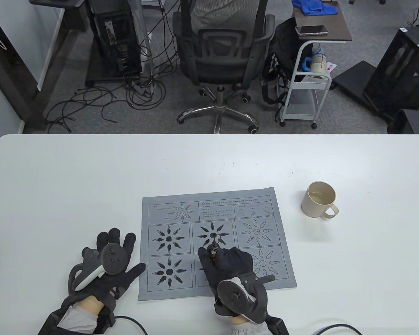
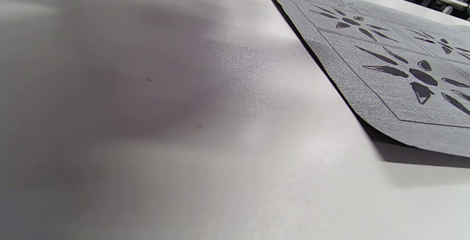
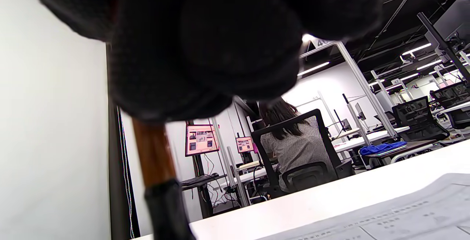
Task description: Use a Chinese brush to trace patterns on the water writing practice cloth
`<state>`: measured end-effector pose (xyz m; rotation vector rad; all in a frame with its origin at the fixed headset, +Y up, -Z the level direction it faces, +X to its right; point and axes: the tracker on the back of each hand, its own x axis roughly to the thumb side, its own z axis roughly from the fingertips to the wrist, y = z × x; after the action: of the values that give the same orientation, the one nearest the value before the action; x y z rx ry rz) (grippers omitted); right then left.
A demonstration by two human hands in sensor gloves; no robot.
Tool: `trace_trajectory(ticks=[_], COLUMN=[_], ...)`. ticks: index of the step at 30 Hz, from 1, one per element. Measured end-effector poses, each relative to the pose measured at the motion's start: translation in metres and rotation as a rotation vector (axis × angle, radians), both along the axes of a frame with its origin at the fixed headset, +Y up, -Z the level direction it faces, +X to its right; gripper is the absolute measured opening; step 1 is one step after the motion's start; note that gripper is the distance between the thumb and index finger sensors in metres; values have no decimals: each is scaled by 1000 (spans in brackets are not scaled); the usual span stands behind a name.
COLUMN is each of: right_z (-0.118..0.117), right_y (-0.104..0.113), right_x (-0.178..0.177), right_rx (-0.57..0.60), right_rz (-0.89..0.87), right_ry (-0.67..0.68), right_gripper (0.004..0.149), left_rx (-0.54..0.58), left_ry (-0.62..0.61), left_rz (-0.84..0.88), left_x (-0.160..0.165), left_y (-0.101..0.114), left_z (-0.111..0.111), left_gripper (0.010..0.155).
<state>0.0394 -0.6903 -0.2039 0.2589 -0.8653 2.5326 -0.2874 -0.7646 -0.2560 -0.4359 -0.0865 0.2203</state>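
Observation:
A grey practice cloth printed with sunburst patterns lies flat on the white table. Three sunbursts are filled dark, and the top middle one looks partly filled. My right hand rests over the lower middle cell and grips the brush, whose top end sticks up above the fingers. In the right wrist view the brown shaft runs down from my curled fingers; its tip is out of sight. My left hand lies flat on the table just left of the cloth, fingers spread. The cloth's near corner lifts slightly.
A beige mug stands on the table to the right of the cloth. Beyond the far edge a person sits in an office chair, with a small cart and cables on the floor.

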Motion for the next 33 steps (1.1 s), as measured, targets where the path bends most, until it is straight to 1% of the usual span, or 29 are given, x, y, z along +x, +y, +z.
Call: trace_trajectory(ticks=[4,7,11,13,16,18,24,30,33], right_z=[2,0,-5,-6,-6,-6,0,10,11], right_y=[6,12,22,24,20,13,-2,2,1], right_x=[3,6,16,22,32,37,41,39,39], right_rx=[18,8,-26,-36,-46,-51,-44,10,3], right_rz=[-20,-46,-77,-87,-104,-110,-145,-86,-89], right_ry=[16,45,117,156,204,232,310,346,358], right_gripper=[40,40,40,40,40,39,38,37,36], left_rx=[-2,-3,-2,-1,-5,-10,-22,-22,-18], left_ry=[2,5,7,9,10,8,1,-16,-27], left_rz=[3,0,-3,-6,-18,-31,-44,-39,-40], left_x=[-1,-1,-1,-1,0,1,2,4,7], left_y=[0,0,0,0,0,-2,-3,-1,0], left_z=[0,0,0,0,0,-1,-2,-1,0], left_gripper=[83,83,83,83,83,83,83,83,82])
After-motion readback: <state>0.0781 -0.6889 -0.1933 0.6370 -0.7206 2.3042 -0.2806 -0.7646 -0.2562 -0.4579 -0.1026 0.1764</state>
